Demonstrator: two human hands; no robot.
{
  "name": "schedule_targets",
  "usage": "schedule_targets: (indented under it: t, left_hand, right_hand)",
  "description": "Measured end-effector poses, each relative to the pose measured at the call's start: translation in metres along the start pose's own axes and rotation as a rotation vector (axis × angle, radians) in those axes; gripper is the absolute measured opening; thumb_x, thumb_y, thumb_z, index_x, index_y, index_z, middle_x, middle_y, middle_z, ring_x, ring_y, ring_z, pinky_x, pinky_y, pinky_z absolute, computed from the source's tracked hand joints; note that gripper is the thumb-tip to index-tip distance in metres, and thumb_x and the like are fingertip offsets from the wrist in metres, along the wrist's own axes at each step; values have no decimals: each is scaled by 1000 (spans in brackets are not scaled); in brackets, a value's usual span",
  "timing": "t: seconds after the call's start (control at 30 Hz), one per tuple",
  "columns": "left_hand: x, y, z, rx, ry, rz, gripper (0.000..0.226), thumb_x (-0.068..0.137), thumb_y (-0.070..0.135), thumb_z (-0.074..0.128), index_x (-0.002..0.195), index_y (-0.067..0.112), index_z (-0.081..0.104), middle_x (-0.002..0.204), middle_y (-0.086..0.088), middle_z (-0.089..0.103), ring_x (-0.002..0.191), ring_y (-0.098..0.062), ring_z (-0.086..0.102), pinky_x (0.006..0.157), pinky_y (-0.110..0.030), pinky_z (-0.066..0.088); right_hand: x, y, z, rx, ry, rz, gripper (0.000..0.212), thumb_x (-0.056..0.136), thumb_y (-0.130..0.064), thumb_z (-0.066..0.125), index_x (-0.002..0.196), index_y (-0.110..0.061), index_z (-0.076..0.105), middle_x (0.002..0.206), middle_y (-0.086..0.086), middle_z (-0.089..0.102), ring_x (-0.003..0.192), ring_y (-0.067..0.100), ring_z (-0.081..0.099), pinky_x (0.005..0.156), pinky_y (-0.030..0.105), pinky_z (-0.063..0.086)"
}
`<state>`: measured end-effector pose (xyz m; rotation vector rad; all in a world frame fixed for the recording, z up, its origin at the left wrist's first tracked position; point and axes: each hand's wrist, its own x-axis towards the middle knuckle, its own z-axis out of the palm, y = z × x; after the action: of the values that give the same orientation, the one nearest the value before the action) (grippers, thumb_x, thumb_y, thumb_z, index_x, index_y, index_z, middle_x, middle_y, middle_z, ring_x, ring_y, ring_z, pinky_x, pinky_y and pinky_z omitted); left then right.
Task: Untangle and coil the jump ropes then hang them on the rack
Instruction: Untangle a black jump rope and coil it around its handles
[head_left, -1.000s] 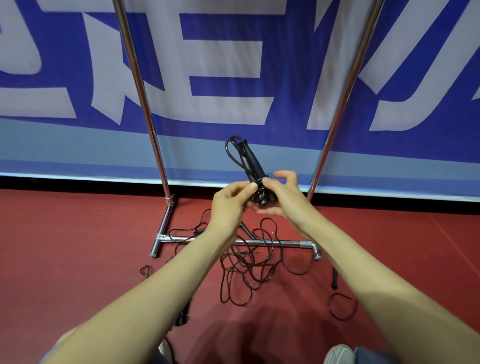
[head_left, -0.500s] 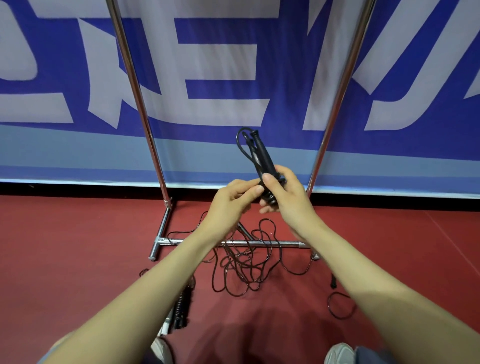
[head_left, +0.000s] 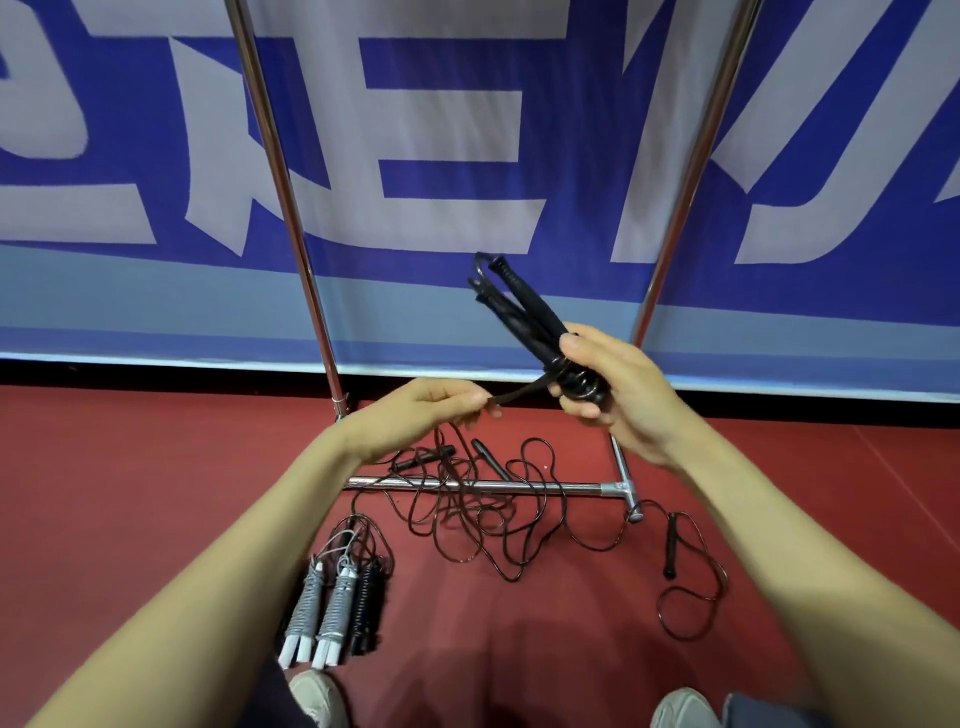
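Note:
My right hand (head_left: 618, 387) grips a black jump rope (head_left: 524, 312) by its two handles, which point up and to the left, with cord wound around their lower ends. My left hand (head_left: 421, 410) pinches the loose end of that cord, pulled taut to the left. Below them a tangle of black ropes (head_left: 483, 509) lies on the red floor across the rack's bottom bar (head_left: 571, 487). The chrome rack's two uprights (head_left: 280, 176) rise on either side; its top is out of view.
Three coiled ropes (head_left: 332, 608), two grey-white and one black, lie on the floor at lower left. Another black handle (head_left: 671, 545) with loose cord lies at lower right. A blue and white banner (head_left: 467, 156) stands behind the rack. My shoes (head_left: 317, 696) show at the bottom.
My hands have drawn apart: the left has pulled the cord end out to the left, the right has shifted right with the handles. The view tilted down, showing the coiled ropes.

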<state>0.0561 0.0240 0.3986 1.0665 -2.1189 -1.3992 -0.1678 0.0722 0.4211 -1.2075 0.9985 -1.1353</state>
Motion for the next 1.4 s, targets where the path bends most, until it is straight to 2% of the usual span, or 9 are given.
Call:
schedule_targets:
  t: [0.2, 0.37, 0.53, 0.67, 0.77, 0.9, 1.07, 1.2, 1.4]
  left_hand:
    - [-4, -2, -11, 103, 91, 97, 19, 87, 6, 65, 94, 21, 73, 93, 1, 72, 86, -13, 67, 79, -24, 51]
    - [4, 10, 8, 174, -12, -12, 9, 77, 26, 78, 82, 19, 76, 74, 2, 68, 63, -7, 50, 64, -22, 40]
    - [14, 22, 28, 110, 209, 21, 10, 88, 26, 69, 79, 20, 71, 61, 7, 61, 47, -4, 47, 52, -18, 41]
    - [19, 30, 49, -234, 189, -12, 5, 99, 16, 52, 102, 14, 54, 72, -2, 59, 43, -9, 36, 44, -24, 41]
    - [22, 30, 58, -387, 170, -99, 27, 103, 31, 41, 101, 8, 56, 68, -4, 62, 44, -9, 31, 45, -22, 31]
    - [21, 27, 50, -481, 157, -114, 34, 99, 31, 49, 100, 5, 70, 64, 4, 58, 53, -8, 37, 55, -20, 33]
    - [15, 28, 54, -249, 316, 117, 25, 97, 25, 55, 96, 5, 71, 61, 4, 52, 55, -9, 45, 59, -15, 39]
    - [14, 24, 53, -425, 133, 28, 26, 97, 27, 53, 87, 8, 67, 58, 1, 48, 50, -13, 46, 58, -22, 41]
    - [14, 15, 46, -475, 55, -14, 17, 89, 27, 57, 86, 14, 67, 58, 3, 52, 51, -10, 42, 56, -22, 35]
  right_hand:
    - [-13, 4, -3, -272, -425, 235, 30, 91, -27, 61, 98, -13, 35, 72, 10, 57, 49, 13, 39, 45, 24, 20]
    - [-15, 8, -3, -626, -580, 453, 27, 94, -25, 60, 103, -12, 38, 73, 8, 58, 51, 12, 44, 45, 19, 31]
    - [-5, 20, -10, -937, -149, 221, 27, 94, -34, 59, 104, -17, 41, 69, -1, 60, 52, 11, 52, 52, 24, 43]
    - [0, 25, -11, -1126, 110, 34, 36, 98, -38, 50, 130, -23, 41, 98, 3, 62, 82, 21, 54, 70, 33, 38]
    - [1, 25, -11, -1046, 179, -21, 41, 100, -34, 48, 139, -23, 41, 126, 7, 57, 110, 22, 51, 81, 27, 32]
    - [-1, 22, -11, -1004, 194, -81, 44, 100, -34, 49, 142, -23, 39, 132, 6, 55, 116, 20, 50, 84, 24, 31]
    - [-1, 18, -8, -960, 178, -43, 36, 97, -41, 50, 124, -19, 38, 75, -2, 53, 64, 14, 51, 56, 27, 35]
    - [0, 17, -9, -749, 186, -74, 24, 96, -34, 55, 113, -22, 43, 74, 4, 58, 57, 17, 52, 58, 32, 43]
    - [-7, 7, -8, -290, -91, -14, 22, 96, -15, 53, 117, -10, 47, 72, 7, 55, 54, 14, 48, 46, 23, 37]
